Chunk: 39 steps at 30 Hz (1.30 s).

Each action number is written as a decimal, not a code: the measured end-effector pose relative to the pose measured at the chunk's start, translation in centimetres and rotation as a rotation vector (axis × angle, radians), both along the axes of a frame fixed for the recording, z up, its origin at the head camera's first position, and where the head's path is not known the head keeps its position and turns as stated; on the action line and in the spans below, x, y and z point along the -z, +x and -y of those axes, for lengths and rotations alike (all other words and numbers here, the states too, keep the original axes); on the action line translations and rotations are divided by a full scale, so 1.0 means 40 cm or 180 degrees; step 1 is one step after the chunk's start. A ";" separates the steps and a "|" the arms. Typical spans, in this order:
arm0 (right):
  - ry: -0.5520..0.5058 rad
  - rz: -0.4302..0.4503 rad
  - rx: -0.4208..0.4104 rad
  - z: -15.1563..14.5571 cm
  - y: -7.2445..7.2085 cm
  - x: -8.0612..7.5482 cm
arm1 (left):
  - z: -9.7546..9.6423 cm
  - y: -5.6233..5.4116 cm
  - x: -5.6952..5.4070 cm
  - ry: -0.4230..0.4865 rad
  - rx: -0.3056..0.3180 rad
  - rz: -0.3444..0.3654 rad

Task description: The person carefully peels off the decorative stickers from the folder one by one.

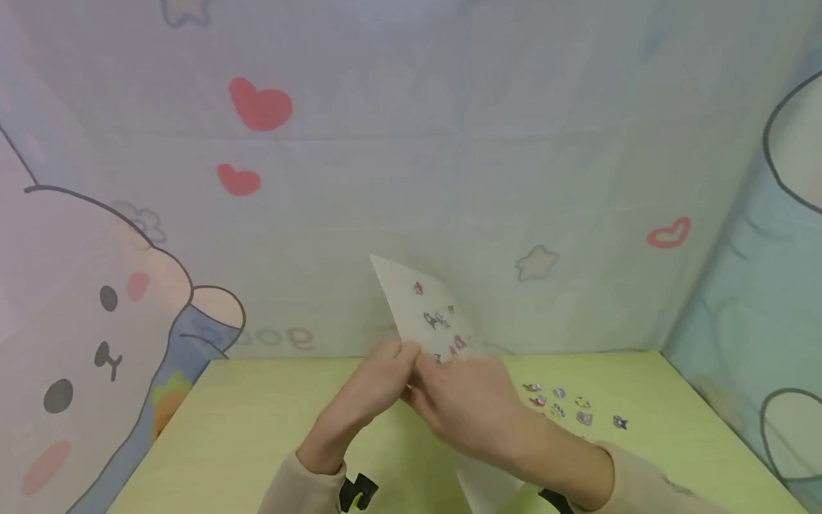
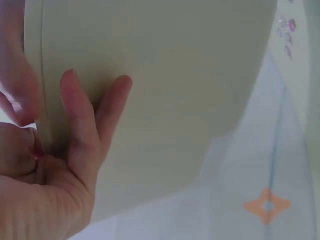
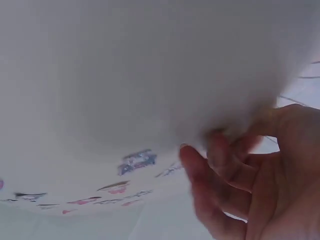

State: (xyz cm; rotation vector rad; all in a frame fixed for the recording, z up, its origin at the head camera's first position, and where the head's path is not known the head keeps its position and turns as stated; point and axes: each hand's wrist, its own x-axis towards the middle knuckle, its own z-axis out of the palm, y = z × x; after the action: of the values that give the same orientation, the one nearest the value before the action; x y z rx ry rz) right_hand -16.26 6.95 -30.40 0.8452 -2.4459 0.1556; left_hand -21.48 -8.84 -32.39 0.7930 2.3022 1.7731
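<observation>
A white sheet of paper (image 1: 404,285) stands tilted upright over the table, with several small cartoon stickers (image 1: 430,320) on its right face. My left hand (image 1: 379,378) pinches its near edge. In the left wrist view two fingers (image 2: 115,107) of that hand lie against the plain side, beside a crease (image 2: 44,80) running along the edge. Right next to it, my right hand (image 1: 472,403) pinches the same edge with bent fingers. The right wrist view shows the stickered side (image 3: 125,75), with a bluish sticker (image 3: 137,161) near the fingertips.
Several loose stickers (image 1: 583,417) lie on the yellow-green table (image 1: 257,428) to the right of my hands. A printed cloth backdrop (image 1: 385,143) with hearts, stars and a large cartoon animal rises behind the table and along its sides.
</observation>
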 end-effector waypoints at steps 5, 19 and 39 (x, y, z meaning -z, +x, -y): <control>0.0092 0.0393 0.0228 -0.027 0.005 -0.013 | 0.018 0.003 0.039 -0.0052 -0.0153 -0.0124; -0.1033 0.1473 0.0978 -0.262 -0.112 0.033 | 0.084 0.019 0.132 0.0584 -0.0658 0.0145; -0.2583 0.3084 0.0380 -0.279 -0.206 0.248 | 0.181 -0.045 0.262 0.1252 -0.0456 0.0892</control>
State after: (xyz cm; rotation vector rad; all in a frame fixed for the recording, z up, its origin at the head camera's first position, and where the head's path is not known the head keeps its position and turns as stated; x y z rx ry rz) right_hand -24.49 18.10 -40.30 0.2405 -2.7958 1.7035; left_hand -23.29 -16.09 -42.86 0.3943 1.9013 2.2740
